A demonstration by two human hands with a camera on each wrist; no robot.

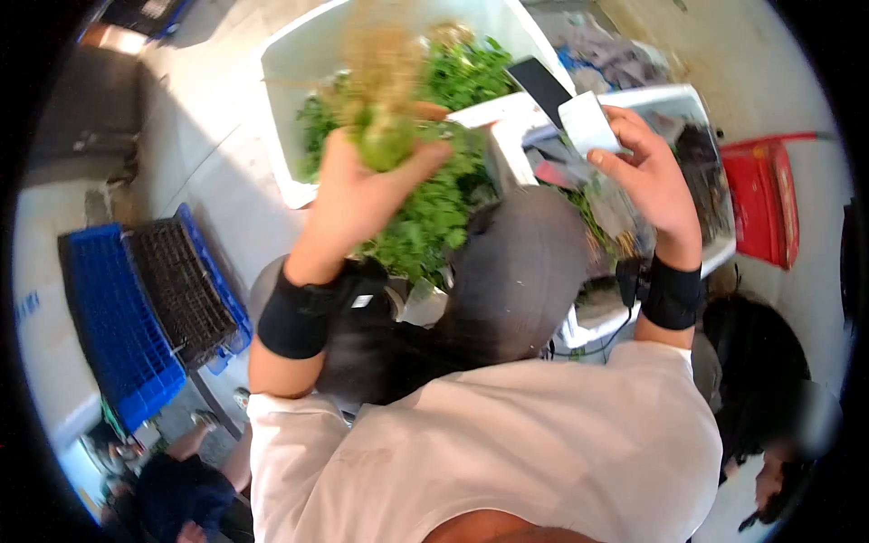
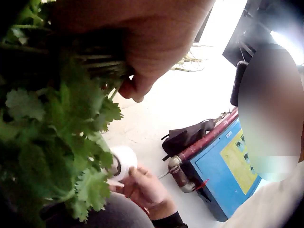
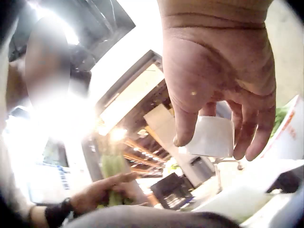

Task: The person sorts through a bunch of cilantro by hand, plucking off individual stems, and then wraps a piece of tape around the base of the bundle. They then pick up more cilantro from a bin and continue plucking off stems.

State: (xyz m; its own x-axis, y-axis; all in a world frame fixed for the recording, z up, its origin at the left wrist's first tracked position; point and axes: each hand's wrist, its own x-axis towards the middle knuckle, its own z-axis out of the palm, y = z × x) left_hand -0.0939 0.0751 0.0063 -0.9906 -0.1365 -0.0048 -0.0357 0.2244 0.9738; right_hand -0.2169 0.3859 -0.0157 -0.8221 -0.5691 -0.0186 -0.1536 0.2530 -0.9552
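Note:
My left hand (image 1: 362, 195) grips a bunch of leafy greens (image 1: 425, 217) round its pale green stems (image 1: 385, 140); the roots (image 1: 380, 54) point away from me and are blurred. In the left wrist view the leaves (image 2: 61, 142) hang beside the left hand (image 2: 142, 38). My right hand (image 1: 656, 176) holds a white roll (image 1: 588, 124) between thumb and fingers, over the right-hand bin. The right wrist view shows the roll (image 3: 211, 137) within the curled fingers of the right hand (image 3: 218, 71).
A white bin (image 1: 285, 136) with more greens stands ahead, and another white bin (image 1: 701, 109) with mixed items is at the right. A dark flat object (image 1: 540, 89) lies near the roll. Blue crates (image 1: 122, 317) are at left, a red container (image 1: 765, 204) at right. Other people are nearby.

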